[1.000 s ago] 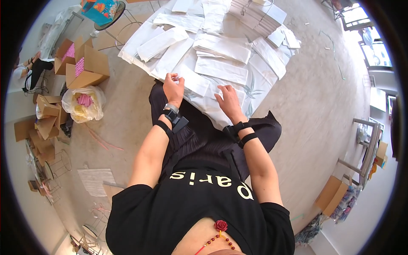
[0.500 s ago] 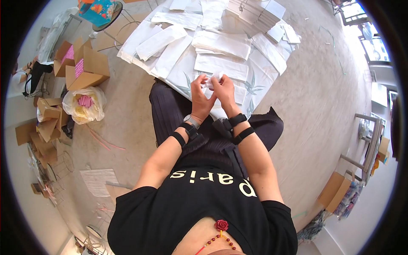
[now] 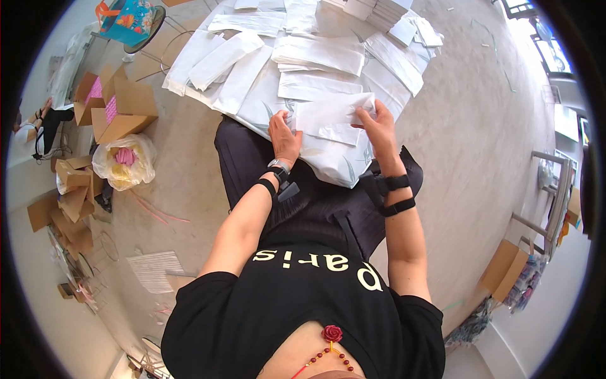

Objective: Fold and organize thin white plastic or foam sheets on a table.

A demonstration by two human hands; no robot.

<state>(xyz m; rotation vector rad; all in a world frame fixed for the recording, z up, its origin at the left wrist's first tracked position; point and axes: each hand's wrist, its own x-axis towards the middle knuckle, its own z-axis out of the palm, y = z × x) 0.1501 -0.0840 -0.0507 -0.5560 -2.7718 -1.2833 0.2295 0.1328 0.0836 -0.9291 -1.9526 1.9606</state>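
Note:
A thin white sheet (image 3: 325, 114), paper-like with a few creases, is stretched flat between my hands just above the table's near edge. My left hand (image 3: 285, 138) holds its left end, the thumb along the near side. At the right end, my right hand (image 3: 380, 129) pinches the sheet's edge between thumb and fingers. A smaller folded white piece (image 3: 341, 133) shows just below the sheet. Beyond it lie flat stacks of similar white pieces (image 3: 319, 54), in several piles on the leaf-patterned tablecloth (image 3: 338, 165).
Stacked white boxes (image 3: 375, 11) stand at the table's far right. A blue gift bag (image 3: 128, 22) rests on a stool to the left. Open cardboard boxes (image 3: 129, 107) and a plastic bag with pink contents (image 3: 126, 158) sit on the floor. Another person's arm (image 3: 43, 114) shows far left.
My hands were close together around a crumpled white piece. They have moved apart, the right one going right, and the white sheet is now spread out between them.

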